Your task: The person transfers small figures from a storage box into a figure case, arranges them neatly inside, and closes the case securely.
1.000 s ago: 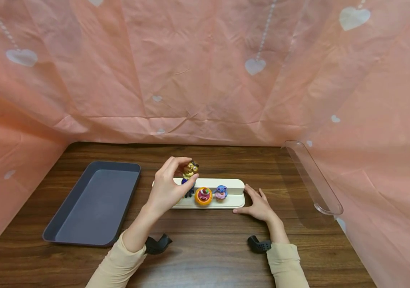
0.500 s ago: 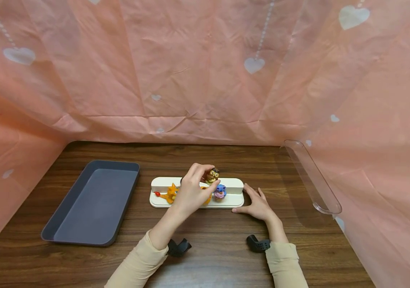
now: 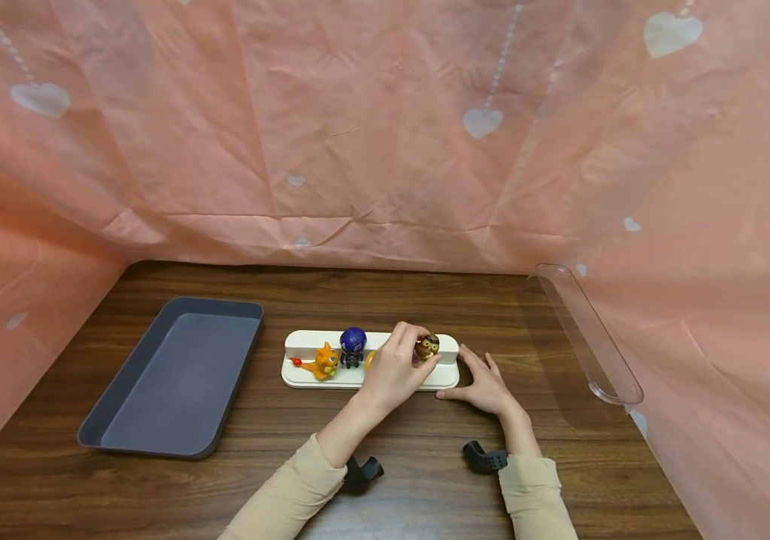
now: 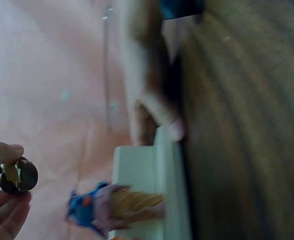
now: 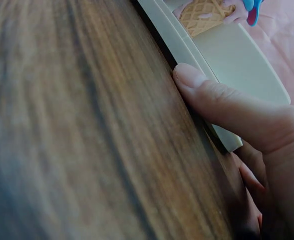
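Note:
My left hand pinches a small brown owl figurine between thumb and fingers, above the right part of a white stepped display stand. In the left wrist view the owl is held apart from the stand. My right hand grips the stand's right end, thumb along the front edge. On the stand are an orange dragon-like figurine with a red tail tip and a dark figurine with a round purple head. A blue-headed figurine on a cone stands farther right. My left hand mostly covers a yellow-orange figurine.
On the left of the wooden table lies a shallow grey tray. A long clear plastic cover lies at the right. Pink cloth with white hearts hangs behind and at both sides.
My left hand has carried the owl figurine rightward and lower along the stand, uncovering the orange and purple-headed figurines. The right hand has stayed at the stand's right end.

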Available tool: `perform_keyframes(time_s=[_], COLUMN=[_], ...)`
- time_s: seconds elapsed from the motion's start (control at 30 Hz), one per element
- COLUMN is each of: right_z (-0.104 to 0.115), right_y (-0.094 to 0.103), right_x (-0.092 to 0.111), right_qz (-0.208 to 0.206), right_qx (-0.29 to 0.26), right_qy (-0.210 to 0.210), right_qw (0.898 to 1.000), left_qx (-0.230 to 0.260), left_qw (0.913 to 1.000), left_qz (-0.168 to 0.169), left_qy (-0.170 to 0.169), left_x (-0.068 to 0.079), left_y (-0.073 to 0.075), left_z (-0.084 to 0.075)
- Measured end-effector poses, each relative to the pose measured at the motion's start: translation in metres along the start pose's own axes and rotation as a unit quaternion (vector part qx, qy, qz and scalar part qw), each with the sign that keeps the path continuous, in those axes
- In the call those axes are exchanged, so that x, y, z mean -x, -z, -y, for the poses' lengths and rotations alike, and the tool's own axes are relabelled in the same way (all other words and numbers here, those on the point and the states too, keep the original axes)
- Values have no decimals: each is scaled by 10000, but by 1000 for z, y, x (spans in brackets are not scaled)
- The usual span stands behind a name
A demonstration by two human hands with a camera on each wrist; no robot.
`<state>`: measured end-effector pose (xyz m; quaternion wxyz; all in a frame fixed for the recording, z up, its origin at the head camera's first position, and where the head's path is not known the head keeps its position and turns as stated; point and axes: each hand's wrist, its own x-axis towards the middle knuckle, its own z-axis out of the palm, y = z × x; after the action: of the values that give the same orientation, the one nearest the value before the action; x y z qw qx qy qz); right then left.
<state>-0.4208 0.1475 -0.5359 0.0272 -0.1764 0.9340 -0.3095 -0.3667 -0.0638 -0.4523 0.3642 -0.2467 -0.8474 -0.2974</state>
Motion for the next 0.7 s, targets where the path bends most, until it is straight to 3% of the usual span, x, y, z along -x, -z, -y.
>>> perform_keyframes(time_s=[0.13,0.3,0.5,0.7], right_z=[1,1,1,-1], right_y=[0,1,1,0], right_x=[0,2,2,1], right_qz=[17,92,87,140], right_qx=[-35,-76,-89,-120], right_qy=[-31,-57,-31,-72], right_qw=[10000,9999,9999,9998], left_qx=[-648,-1400,-1952,-2206], left_qw=[9974,9883,9791,9738], left_qz=[-85,-224,-268,-287], left_qy=[-296,-572,-507,-478], left_x=[4,8,11,8], left_y=[-17,-36,-54,-61], left_z=[-3,-5,-3,-3])
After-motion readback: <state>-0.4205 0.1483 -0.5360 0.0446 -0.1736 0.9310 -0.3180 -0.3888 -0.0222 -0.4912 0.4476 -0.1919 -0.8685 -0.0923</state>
